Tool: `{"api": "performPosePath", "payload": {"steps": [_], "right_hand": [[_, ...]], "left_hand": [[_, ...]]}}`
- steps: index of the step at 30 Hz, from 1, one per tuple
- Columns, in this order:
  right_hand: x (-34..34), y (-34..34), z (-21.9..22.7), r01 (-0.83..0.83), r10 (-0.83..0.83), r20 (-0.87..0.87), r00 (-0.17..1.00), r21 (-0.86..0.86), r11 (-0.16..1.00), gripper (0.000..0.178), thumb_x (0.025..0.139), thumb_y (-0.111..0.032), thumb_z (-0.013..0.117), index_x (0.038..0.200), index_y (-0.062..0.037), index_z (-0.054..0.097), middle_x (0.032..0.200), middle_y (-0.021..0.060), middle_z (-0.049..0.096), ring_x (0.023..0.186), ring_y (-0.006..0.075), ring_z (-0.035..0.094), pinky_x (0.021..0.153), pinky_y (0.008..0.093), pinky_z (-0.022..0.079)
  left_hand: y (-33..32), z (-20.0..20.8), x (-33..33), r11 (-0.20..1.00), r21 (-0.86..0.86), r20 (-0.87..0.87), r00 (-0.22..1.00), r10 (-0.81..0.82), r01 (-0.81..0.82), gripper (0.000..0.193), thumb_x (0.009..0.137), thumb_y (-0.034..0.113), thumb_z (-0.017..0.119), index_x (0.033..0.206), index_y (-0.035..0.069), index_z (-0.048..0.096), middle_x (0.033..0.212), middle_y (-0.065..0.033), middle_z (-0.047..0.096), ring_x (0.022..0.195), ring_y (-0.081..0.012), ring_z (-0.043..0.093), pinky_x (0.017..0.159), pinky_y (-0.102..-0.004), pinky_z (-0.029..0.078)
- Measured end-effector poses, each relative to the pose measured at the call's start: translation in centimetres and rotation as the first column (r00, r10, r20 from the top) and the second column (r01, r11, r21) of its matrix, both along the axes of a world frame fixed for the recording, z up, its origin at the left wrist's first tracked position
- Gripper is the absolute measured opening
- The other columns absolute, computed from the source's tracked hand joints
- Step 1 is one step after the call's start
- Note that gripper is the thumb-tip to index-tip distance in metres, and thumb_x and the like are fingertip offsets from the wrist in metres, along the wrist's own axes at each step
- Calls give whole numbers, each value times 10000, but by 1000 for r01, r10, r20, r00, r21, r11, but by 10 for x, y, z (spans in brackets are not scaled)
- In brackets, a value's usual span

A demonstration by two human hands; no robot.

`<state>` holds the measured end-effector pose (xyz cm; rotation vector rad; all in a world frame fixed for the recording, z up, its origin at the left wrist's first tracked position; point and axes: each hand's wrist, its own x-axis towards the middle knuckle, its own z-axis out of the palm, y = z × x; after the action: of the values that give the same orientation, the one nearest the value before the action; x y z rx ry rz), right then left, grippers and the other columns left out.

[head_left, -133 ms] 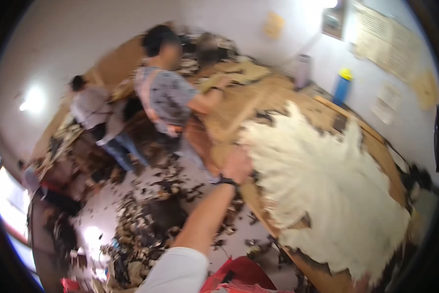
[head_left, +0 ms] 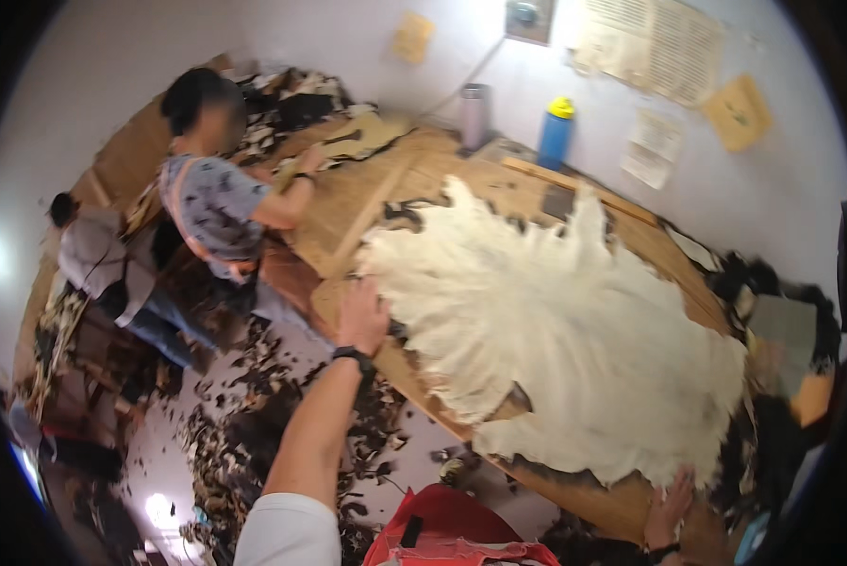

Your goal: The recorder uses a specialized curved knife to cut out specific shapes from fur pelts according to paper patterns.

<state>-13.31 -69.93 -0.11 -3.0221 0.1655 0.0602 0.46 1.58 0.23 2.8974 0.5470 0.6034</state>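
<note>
A large cream-white hide [head_left: 556,340] with a ragged, wavy outline lies spread over the wooden table [head_left: 622,509]. At its left edge my left hand [head_left: 362,316], with a dark band on the wrist, rests with fingers stretched out; the fingertips touch the hide's border. My right hand [head_left: 669,509] lies at the hide's near right edge, fingers apart, partly on the hide and partly over the wood. Dark hair or dark pieces show from under the hide's rim in places.
A blue bottle with a yellow cap [head_left: 556,132] and a pinkish flask [head_left: 473,118] stand along the wall. A wooden strip [head_left: 579,189] lies behind the hide. One co-worker [head_left: 216,189] leans over the table's far left; another [head_left: 122,264] stands beyond. Dark scraps [head_left: 254,424] litter the floor.
The view has swung to the right, so everything sits further left in the picture. My right hand now shows more fully at the hide's near edge; my left hand stays at the left border.
</note>
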Motion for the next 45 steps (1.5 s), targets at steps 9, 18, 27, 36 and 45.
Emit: {"api": "performPosePath", "payload": {"steps": [9, 18, 27, 36, 45], "right_hand": [[-17, 2, 11, -44, 46, 150, 988, -19, 999, 738, 902, -298, 634, 1496, -11, 302, 1518, 274, 313, 1429, 437, 260, 1135, 548, 238], [-13, 11, 37, 89, -89, 94, 992, 2, 996, 782, 946, -514, 544, 1508, -26, 305, 1529, 240, 317, 1446, 413, 240, 1133, 598, 218], [-19, -18, 34, 52, -127, 124, 984, 481, 875, 709, 915, -452, 634, 1440, -28, 417, 1483, 242, 398, 1372, 381, 378, 1096, 497, 331], [-57, -21, 62, 605, -599, -106, 794, 242, 759, 564, 756, -384, 831, 1090, 29, 643, 979, 167, 691, 877, 315, 672, 783, 393, 517], [-36, -76, 102, 365, -532, -517, 670, 854, -371, 389, 988, -282, 586, 1244, 10, 603, 1160, 116, 685, 955, 197, 690, 802, 338, 566]], "left_hand": [[13, -20, 25, 984, 5, 129, 975, -179, 180, 504, 908, 210, 554, 1340, -41, 486, 1339, -249, 537, 1267, -406, 476, 1107, -481, 347], [28, -28, 23, 988, -69, -28, 990, -138, 135, 520, 991, 249, 528, 1409, -48, 442, 1453, -256, 459, 1364, -402, 404, 1150, -454, 298], [16, -53, 14, 804, -548, 278, 957, -83, 229, 553, 991, 209, 571, 1442, -47, 380, 1321, -171, 555, 1196, -266, 563, 964, -344, 466], [-24, 33, 11, -100, -940, -331, 942, 51, -325, 343, 975, 458, 577, 991, 116, 561, 618, 17, 522, 416, -126, 479, 375, -252, 359], [-48, 67, 38, -308, -951, 23, 986, -164, -29, 407, 964, 358, 583, 1230, 51, 606, 1219, -66, 658, 1118, -213, 628, 962, -361, 499]]}}
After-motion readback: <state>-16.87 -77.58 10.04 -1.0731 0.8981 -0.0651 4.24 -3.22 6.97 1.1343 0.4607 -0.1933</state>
